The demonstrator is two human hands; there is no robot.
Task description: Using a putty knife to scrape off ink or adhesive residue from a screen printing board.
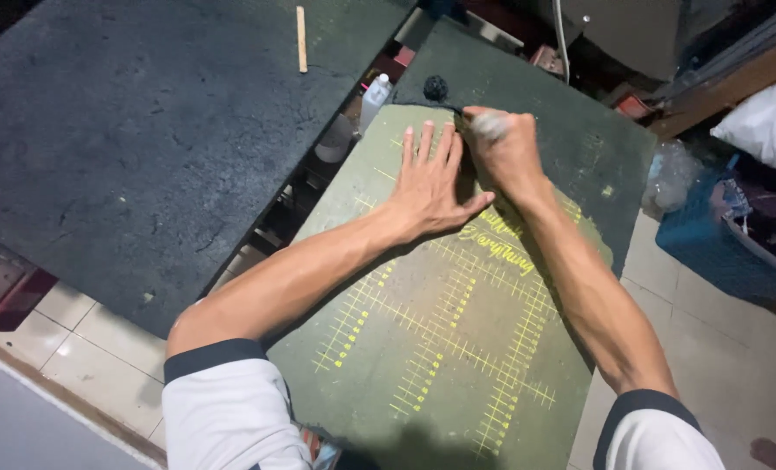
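A dark green printing board [449, 348] with a yellow grid and lettering lies in front of me. My left hand [429, 183] rests flat on its far end, fingers spread. Right beside it, my right hand [503, 150] is closed around a small pale object, possibly a cloth or scraper, pressed to the board near its top edge. What exactly the right hand holds is blurred.
A big dark worn table [127, 130] lies to the left with a wooden stick [301, 39] on it. A white bottle [374, 98] stands in the gap. Another dark board [571, 122] sits behind. A blue basket [718, 235] and white bag [766, 122] are at right.
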